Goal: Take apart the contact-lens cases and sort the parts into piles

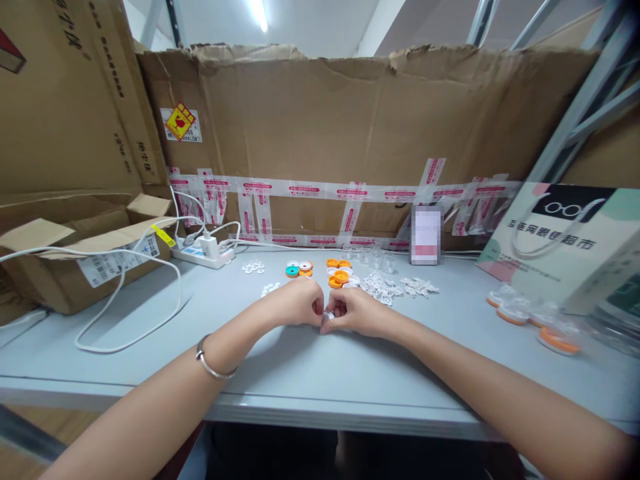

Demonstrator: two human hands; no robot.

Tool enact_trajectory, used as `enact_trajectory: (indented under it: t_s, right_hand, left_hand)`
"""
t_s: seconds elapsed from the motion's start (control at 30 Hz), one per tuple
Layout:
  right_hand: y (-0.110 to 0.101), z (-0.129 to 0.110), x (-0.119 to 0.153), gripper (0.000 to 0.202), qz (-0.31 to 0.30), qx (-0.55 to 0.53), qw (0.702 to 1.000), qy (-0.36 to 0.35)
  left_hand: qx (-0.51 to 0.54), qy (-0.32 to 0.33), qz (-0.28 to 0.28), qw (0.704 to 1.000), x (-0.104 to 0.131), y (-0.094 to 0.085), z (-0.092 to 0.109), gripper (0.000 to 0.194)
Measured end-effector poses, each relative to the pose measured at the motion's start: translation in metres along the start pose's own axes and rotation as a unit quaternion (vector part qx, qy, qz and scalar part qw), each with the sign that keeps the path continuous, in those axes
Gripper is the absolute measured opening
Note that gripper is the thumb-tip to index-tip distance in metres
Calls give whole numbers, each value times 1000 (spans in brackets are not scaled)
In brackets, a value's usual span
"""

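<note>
My left hand (303,301) and my right hand (353,311) meet at the middle of the table, fingers closed round a small clear plastic piece (327,316). Most of that piece is hidden by the fingertips. Just beyond the hands are orange and white round parts (339,277), with a teal and orange group (299,269) to their left. Small white flat pieces (381,288) lie in a pile right of them, and clear cups (373,257) stand behind. White rings (253,267) and small white pieces (271,289) rest to the left.
A power strip (203,252) with looping white cables and an open cardboard box (80,267) are at the left. A phone-like screen (425,235) leans against the large carton (320,120). At the right are orange-and-white capped pieces (559,340) and a printed bag (545,247).
</note>
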State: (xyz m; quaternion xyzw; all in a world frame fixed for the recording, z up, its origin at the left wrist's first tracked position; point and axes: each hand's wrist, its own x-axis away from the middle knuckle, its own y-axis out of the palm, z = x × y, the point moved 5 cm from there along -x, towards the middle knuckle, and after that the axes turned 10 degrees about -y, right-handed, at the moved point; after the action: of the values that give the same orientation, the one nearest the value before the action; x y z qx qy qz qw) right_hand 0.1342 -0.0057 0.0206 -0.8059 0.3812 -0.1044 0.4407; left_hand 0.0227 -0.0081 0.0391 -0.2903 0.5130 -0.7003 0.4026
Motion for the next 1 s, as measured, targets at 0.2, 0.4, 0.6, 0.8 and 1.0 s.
enact_trajectory:
  t_s: [0.2,0.4,0.6,0.8,1.0]
  right_hand:
    - [-1,2,-1,31,13,18,1000,0]
    - [-2,0,0,32,13,4,1000,-1]
    - [-6,-1,2,33,6,0,1000,-8]
    - [-8,0,4,33,4,7,1000,-12]
    - [-7,0,4,36,0,6,1000,-20]
  left_hand:
    - [-115,-14,42,992,4,2,11,14]
    - [-144,-12,60,988,7,1,16,12]
    - [-86,-70,139,984,14,-47,-14,17]
    - [-152,-161,47,974,8,-47,-60,16]
    - [-151,-168,29,974,5,-36,-66,14]
